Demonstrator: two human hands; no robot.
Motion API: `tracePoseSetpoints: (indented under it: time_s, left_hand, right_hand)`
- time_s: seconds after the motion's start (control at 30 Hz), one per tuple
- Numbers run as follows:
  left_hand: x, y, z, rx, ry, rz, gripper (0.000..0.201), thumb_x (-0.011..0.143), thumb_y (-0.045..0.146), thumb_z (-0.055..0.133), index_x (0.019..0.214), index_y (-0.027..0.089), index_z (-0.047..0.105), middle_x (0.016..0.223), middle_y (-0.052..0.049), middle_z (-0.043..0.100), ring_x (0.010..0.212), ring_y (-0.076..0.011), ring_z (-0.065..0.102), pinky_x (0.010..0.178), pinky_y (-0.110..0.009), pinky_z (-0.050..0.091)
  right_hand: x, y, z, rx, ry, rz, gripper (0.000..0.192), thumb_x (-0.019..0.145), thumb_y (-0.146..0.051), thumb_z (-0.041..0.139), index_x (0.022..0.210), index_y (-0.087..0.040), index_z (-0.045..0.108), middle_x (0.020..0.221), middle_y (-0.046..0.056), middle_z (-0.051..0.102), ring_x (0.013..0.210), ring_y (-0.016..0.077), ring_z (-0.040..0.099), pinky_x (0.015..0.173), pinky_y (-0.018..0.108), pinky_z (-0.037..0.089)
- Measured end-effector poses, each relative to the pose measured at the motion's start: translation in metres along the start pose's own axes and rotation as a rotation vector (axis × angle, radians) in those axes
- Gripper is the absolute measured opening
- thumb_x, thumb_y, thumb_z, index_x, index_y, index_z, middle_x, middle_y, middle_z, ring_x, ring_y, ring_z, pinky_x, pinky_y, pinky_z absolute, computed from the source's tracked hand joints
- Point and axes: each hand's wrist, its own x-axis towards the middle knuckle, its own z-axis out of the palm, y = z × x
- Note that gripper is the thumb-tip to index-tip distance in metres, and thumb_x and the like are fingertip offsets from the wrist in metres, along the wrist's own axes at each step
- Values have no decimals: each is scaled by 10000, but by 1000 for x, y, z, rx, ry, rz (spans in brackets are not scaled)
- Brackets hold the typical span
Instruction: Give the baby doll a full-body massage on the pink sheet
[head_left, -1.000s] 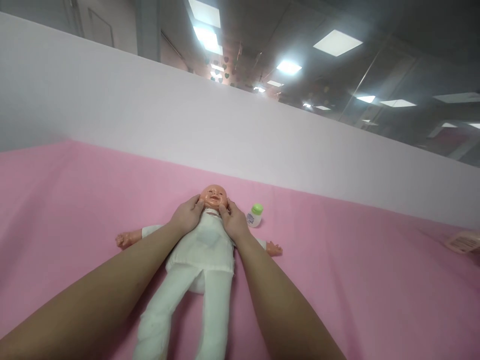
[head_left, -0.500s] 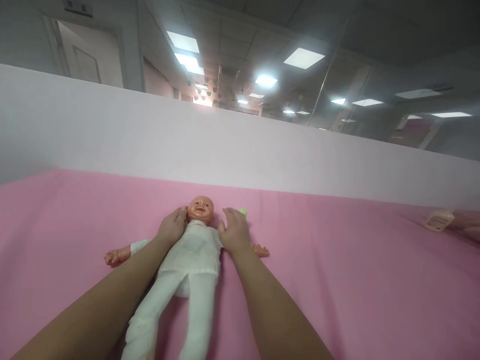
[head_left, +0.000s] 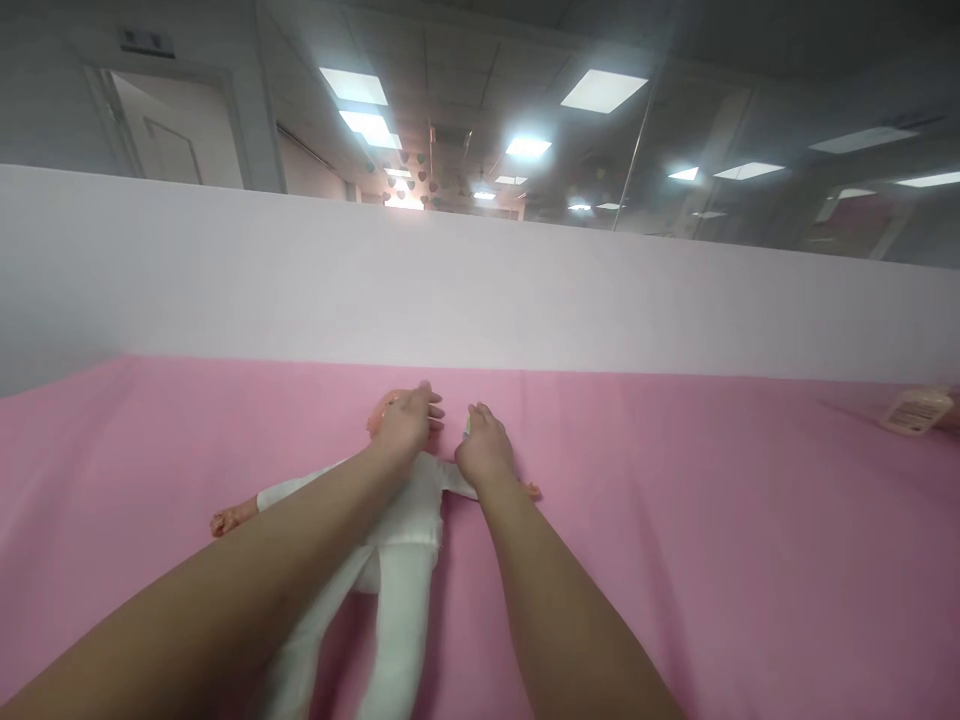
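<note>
A baby doll (head_left: 409, 540) in white clothes lies on its back on the pink cloth (head_left: 675, 520), head away from me. My left hand (head_left: 409, 425) rests over the doll's face and hides most of the head. My right hand (head_left: 486, 450) lies just right of the doll's head, above its outstretched arm, and covers the small white bottle with a green cap; whether its fingers grip the bottle does not show. One doll hand (head_left: 222, 521) sticks out at the left.
A white partition wall (head_left: 525, 290) runs along the far edge of the pink cloth. A pale labelled packet (head_left: 916, 410) lies at the far right edge. Ceiling lights and a door show beyond the wall.
My left hand moved from the doll's cheek onto its face. My right hand left the doll's head and went right onto the bottle, which is now hidden.
</note>
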Motion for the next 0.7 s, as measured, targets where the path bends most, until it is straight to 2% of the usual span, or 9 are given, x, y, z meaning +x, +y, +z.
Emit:
tracePoseSetpoints:
  time_s: [0.13, 0.3, 0.4, 0.5, 0.63, 0.7]
  left_hand:
    - [8, 1, 36, -238, -122, -271, 687, 950, 736, 304, 1057, 136, 619, 966, -198, 718, 835, -271, 728, 730, -390, 609]
    - [16, -3, 44, -430, -165, -440, 621, 977, 672, 325, 1095, 126, 595, 986, -206, 704, 874, -288, 724, 728, -403, 619]
    - [16, -1, 38, -526, -154, -465, 567, 996, 603, 345, 1095, 107, 601, 974, -216, 705, 884, -293, 729, 738, -411, 627]
    - [5, 4, 26, -615, -110, -430, 485, 1004, 524, 398, 1074, 101, 624, 982, -220, 715, 907, -279, 736, 788, -399, 632]
    - [-16, 7, -2, -729, -39, -297, 431, 1016, 462, 404, 1035, 123, 669, 1094, -187, 728, 982, -224, 735, 917, -327, 604]
    - [-23, 4, -19, -787, -11, -257, 431, 1019, 456, 405, 1019, 127, 684, 1141, -183, 723, 1021, -228, 728, 942, -330, 597]
  right_hand:
    - [1, 2, -3, -62, -8, -45, 757, 769, -54, 529, 1513, -168, 453, 1602, 108, 401, 1424, 307, 419, 1152, 431, 352]
    - [-1, -2, -3, -152, -19, -89, 691, 804, -107, 583, 1481, -215, 497, 1597, 108, 404, 1314, 340, 511, 1081, 442, 393]
    - [-4, -5, -3, -208, -4, -88, 649, 828, -112, 566, 1469, -196, 507, 1596, 120, 401, 1278, 346, 531, 1053, 437, 404]
    - [-6, -7, -1, -235, 15, -72, 629, 838, -119, 558, 1461, -196, 515, 1584, 124, 416, 1262, 344, 540, 1039, 430, 410]
    - [-7, -8, 5, -253, 37, -54, 656, 825, -122, 573, 1470, -218, 504, 1574, 128, 430, 1278, 342, 537, 1041, 440, 410]
    - [-7, -8, 7, -266, 58, -52, 658, 827, -121, 562, 1478, -198, 499, 1566, 141, 442, 1338, 350, 490, 1069, 456, 395]
